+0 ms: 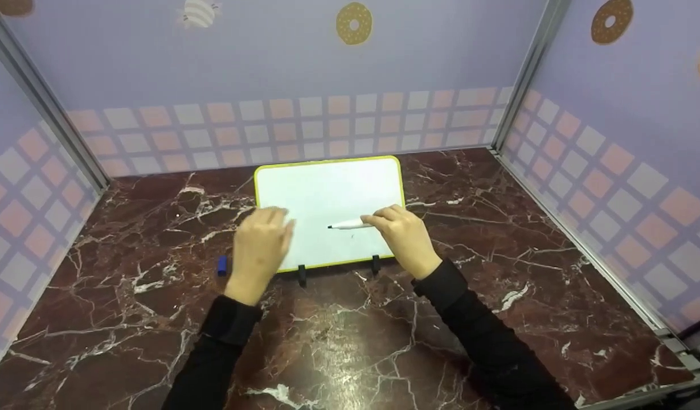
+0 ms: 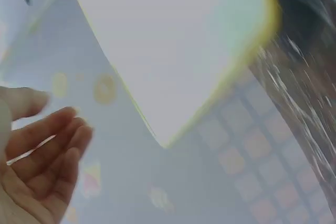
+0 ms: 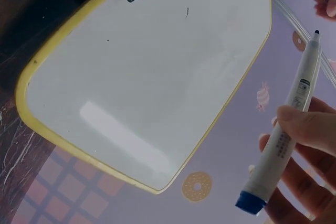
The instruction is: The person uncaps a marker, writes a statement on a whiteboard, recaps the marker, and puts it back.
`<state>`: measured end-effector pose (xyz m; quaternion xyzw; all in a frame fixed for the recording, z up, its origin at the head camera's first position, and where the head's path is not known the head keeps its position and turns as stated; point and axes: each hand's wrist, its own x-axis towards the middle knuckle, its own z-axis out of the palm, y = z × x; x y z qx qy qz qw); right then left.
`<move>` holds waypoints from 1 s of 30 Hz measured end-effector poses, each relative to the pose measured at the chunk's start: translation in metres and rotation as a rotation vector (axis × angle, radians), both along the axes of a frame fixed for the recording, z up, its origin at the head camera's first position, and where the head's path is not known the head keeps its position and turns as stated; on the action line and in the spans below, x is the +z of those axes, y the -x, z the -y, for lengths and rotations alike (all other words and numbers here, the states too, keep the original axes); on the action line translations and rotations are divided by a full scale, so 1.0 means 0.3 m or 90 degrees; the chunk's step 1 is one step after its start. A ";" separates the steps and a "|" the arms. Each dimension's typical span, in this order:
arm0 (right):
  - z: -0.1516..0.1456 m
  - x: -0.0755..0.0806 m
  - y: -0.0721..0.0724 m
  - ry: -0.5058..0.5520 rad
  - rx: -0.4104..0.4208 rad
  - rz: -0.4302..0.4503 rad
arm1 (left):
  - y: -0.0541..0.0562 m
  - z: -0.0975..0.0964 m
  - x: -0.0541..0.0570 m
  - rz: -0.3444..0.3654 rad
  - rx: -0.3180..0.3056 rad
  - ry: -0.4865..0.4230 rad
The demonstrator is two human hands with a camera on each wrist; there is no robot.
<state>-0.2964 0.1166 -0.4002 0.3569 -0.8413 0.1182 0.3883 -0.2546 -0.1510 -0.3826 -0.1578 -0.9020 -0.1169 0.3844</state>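
My right hand (image 1: 404, 232) pinches a white marker (image 3: 286, 129) between thumb and fingers. The marker's dark tip is uncapped and points left, and its far end is blue. Behind it a whiteboard (image 1: 327, 188) with a yellow rim leans on two black feet. A small dark stroke (image 3: 187, 12) shows on the board. Over the board's left edge is my left hand (image 1: 260, 245), blurred in the head view. In the left wrist view its fingers (image 2: 58, 129) bend loosely with nothing held. A blue marker cap (image 1: 222, 266) lies on the table left of that hand.
The dark red marbled table (image 1: 338, 341) carries the board near its back. Purple panels with checks and printed doughnuts (image 1: 354, 24) close off the back and both sides. Metal posts (image 1: 526, 74) stand at the corners.
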 end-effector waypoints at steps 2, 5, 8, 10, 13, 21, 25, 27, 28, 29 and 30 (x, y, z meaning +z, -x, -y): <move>0.011 -0.007 -0.002 -0.006 0.004 -0.012 | -0.005 -0.042 -0.014 -0.019 -0.053 0.025; 0.031 -0.018 -0.009 -0.020 0.010 -0.026 | -0.008 -0.089 -0.046 -0.035 -0.109 0.054; 0.050 -0.029 -0.021 -0.031 0.021 -0.036 | -0.010 -0.124 -0.076 -0.044 -0.138 0.062; 0.062 -0.033 -0.030 -0.035 0.029 -0.042 | -0.011 -0.140 -0.093 -0.045 -0.147 0.059; 0.077 -0.038 -0.041 -0.036 0.036 -0.053 | -0.015 -0.155 -0.107 -0.035 -0.147 0.050; 0.093 -0.046 -0.055 -0.055 0.028 -0.079 | -0.014 -0.159 -0.117 0.009 -0.156 0.021; 0.082 -0.039 -0.050 -0.012 0.034 -0.052 | -0.009 -0.152 -0.118 0.016 -0.164 -0.002; 0.071 -0.034 -0.044 0.045 0.048 -0.003 | -0.005 -0.147 -0.118 0.015 -0.164 -0.019; 0.065 -0.031 -0.040 0.078 0.056 0.026 | -0.003 -0.145 -0.117 0.014 -0.163 -0.029; 0.058 -0.030 -0.035 0.113 0.066 0.058 | -0.001 -0.143 -0.116 0.014 -0.164 -0.040; 0.052 -0.030 -0.029 0.147 0.073 0.088 | 0.000 -0.140 -0.116 0.013 -0.164 -0.049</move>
